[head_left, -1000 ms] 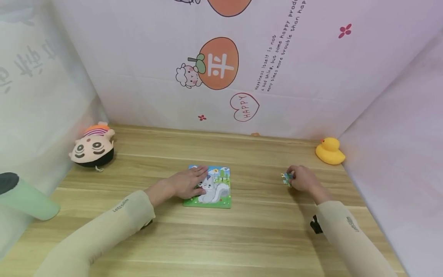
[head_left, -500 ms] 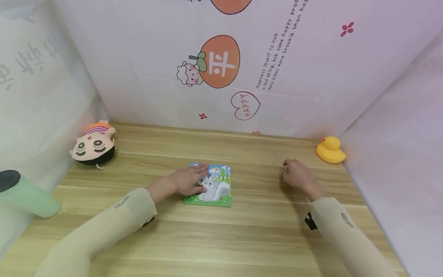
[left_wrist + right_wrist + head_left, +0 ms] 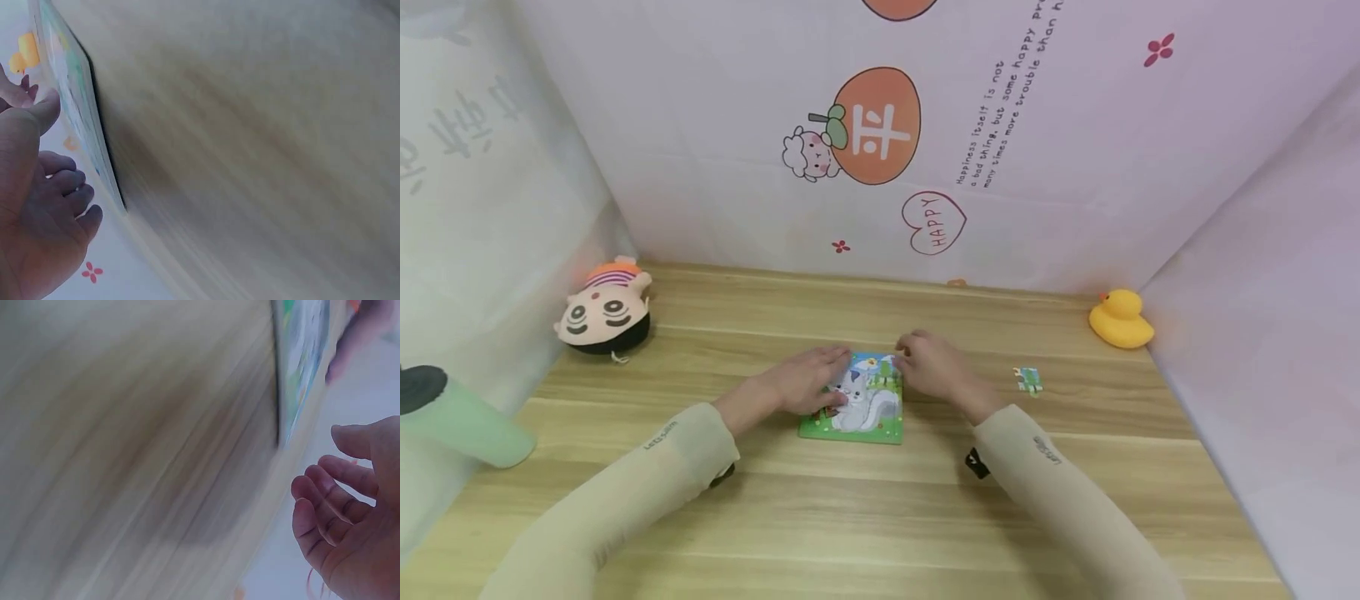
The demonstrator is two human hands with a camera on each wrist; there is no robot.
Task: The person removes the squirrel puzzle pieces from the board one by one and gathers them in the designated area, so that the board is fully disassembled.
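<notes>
A square squirrel jigsaw puzzle (image 3: 868, 417) lies on the wooden table. My left hand (image 3: 805, 382) lies over its left part, fingers extended across the upper left edge and thumb over the picture. At the puzzle's upper right corner is my right hand (image 3: 934, 367), its fingertips right by the edge. The right wrist view shows that hand's fingers (image 3: 331, 506) loosely bent, with nothing between them and the thumb. To the right, by itself, a small group of puzzle pieces (image 3: 1028, 381) lies on the table. The left hand hides part of the picture.
A yellow rubber duck (image 3: 1122, 320) sits at the back right corner. A plush doll (image 3: 604, 308) lies at the back left, and a green tumbler with a dark lid (image 3: 471, 421) is nearer on the left. White printed cloth walls (image 3: 737, 208) border the table.
My right hand has let go of the small group of puzzle pieces on the right and moved left to the puzzle's corner. The left hand has stayed on the puzzle.
</notes>
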